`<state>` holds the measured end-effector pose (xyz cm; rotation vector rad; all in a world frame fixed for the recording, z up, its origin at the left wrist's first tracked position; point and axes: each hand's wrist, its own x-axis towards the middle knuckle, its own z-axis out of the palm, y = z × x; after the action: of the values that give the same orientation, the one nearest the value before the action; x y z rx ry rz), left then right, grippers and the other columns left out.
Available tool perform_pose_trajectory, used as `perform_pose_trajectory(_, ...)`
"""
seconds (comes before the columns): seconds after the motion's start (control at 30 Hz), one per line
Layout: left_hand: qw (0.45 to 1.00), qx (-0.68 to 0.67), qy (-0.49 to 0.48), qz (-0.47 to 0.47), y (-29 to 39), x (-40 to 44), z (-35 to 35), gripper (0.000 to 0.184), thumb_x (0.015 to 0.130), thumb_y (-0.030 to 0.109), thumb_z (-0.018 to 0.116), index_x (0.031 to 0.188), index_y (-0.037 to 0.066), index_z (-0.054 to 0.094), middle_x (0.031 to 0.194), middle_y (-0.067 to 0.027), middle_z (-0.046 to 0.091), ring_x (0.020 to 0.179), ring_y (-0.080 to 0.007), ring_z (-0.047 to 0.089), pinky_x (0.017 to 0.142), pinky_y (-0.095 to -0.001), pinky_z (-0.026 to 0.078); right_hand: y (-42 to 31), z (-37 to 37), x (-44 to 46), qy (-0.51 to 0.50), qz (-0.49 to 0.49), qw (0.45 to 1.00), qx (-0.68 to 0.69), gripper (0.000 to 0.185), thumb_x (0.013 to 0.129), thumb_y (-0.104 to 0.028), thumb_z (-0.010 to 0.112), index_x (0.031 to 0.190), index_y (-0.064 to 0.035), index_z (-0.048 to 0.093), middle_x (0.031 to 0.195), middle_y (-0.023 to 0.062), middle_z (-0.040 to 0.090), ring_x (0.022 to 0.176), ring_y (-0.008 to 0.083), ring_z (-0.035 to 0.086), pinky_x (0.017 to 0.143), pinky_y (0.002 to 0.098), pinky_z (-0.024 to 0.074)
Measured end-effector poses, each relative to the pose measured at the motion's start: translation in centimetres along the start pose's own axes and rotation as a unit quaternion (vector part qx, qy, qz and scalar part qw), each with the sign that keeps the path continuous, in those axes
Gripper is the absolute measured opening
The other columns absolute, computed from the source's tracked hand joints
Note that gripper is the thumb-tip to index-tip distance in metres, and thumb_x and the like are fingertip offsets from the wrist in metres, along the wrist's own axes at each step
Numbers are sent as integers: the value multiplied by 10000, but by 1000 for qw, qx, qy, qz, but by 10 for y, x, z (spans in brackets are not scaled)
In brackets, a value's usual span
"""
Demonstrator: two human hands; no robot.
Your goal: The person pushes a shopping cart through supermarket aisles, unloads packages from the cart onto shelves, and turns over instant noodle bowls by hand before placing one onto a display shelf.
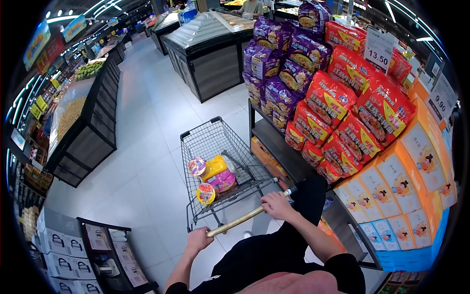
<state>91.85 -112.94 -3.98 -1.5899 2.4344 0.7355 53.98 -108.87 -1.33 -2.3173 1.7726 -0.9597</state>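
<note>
You can read 13.50 on one price sign (379, 50) and 9.90 on another sign (441, 98); your left hand (199, 239) and right hand (277, 205) grasp the handle (237, 223), the shopping cart (200, 126) in front of them, packages (215, 169) inside

Our left hand (199, 239) and right hand (277, 205) grip the handle (235, 223) of a wire shopping cart (215, 134). Inside it, two round-lidded tubs (205, 193) sit along its left side, beside a yellow package (215, 167) and a pink package (223, 180). To our right, purple packs (307, 51) and red packs (332, 98) stand stacked on a dark desk (281, 154).
</note>
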Motion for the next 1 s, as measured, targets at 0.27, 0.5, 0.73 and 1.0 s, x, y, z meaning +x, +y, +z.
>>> perform_pose_trajectory(0.27, 997, 38, 68, -15, -10, 12, 5, 238, 753, 349, 706, 813, 119, 693, 738, -126, 687, 718, -333, 676, 668, -454, 535, 26, 39, 21, -206, 106, 965, -121, 414, 902, -345, 491, 663, -79, 700, 687, 131, 685, 641, 339, 665, 662, 477, 511)
perform_pose_trajectory(0.5, 994, 70, 88, -12, -26, 48, -6, 210, 749, 326, 698, 782, 119, 684, 721, -108, 689, 681, -325, 674, 632, -445, 533, 41, 41, 69, -290, 138, 945, -62, 455, 896, -400, 461, 742, -61, 723, 734, 176, 692, 705, 377, 683, 686, 491, 545)
perform_pose_trajectory(0.73, 980, 111, 163, -22, -38, 77, 1, 184, 683, 253, 744, 725, 96, 656, 673, -130, 664, 642, -350, 657, 594, -455, 515, 61, 75, 97, -276, 162, 945, -65, 450, 863, -410, 490, 746, -46, 728, 743, 159, 700, 722, 368, 685, 686, 478, 542)
perform_pose_trajectory(1.0, 962, 116, 244, -30, -54, 141, -35, 160, 710, 195, 740, 740, 65, 651, 677, -154, 657, 667, -370, 653, 612, -469, 510, 79, 86, 158, -263, 174, 947, -60, 452, 882, -422, 477, 802, -77, 758, 836, 121, 733, 813, 320, 708, 736, 448, 541)
